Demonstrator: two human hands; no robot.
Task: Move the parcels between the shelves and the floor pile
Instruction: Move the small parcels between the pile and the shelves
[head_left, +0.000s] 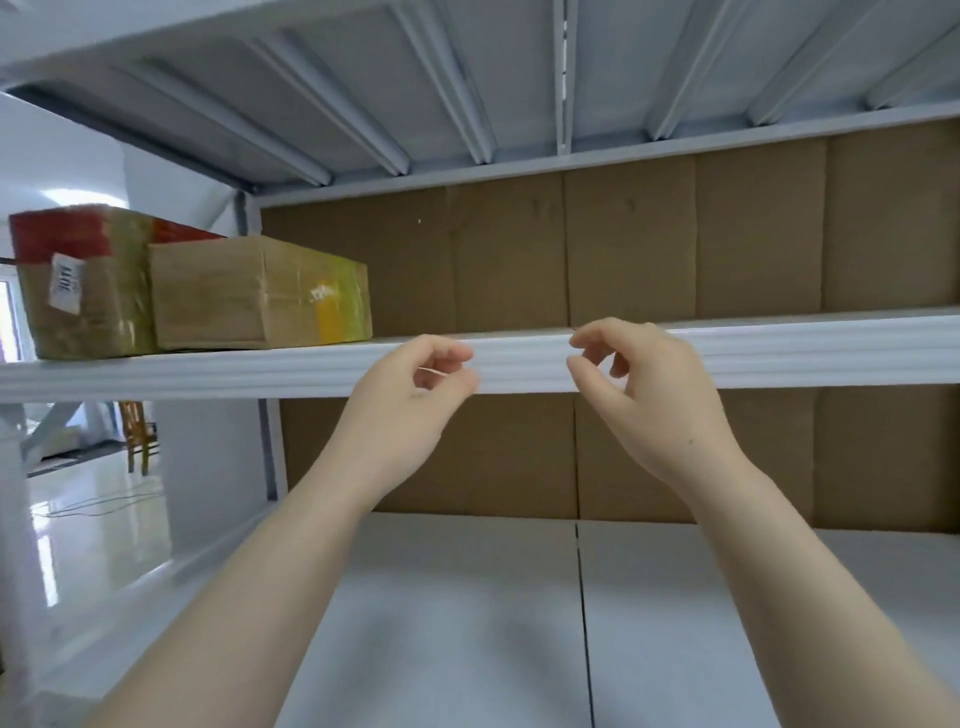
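Two parcels stand side by side at the left end of the upper white shelf (779, 345): a taped brown and red box (78, 286) with a white label, and a lower brown box (249, 293) with a yellow patch touching its right side. My left hand (410, 395) and my right hand (644, 384) hang in front of the shelf's front edge, a little apart, fingers loosely curled, holding nothing. Both are to the right of the parcels and touch neither.
Brown cardboard sheets (623, 260) line the back of the rack. A white lower shelf (467, 623) lies under my forearms. Another ribbed shelf (415, 78) is overhead. At the left, a glossy floor (93, 519) with a thin cable and a wooden chair (137, 436).
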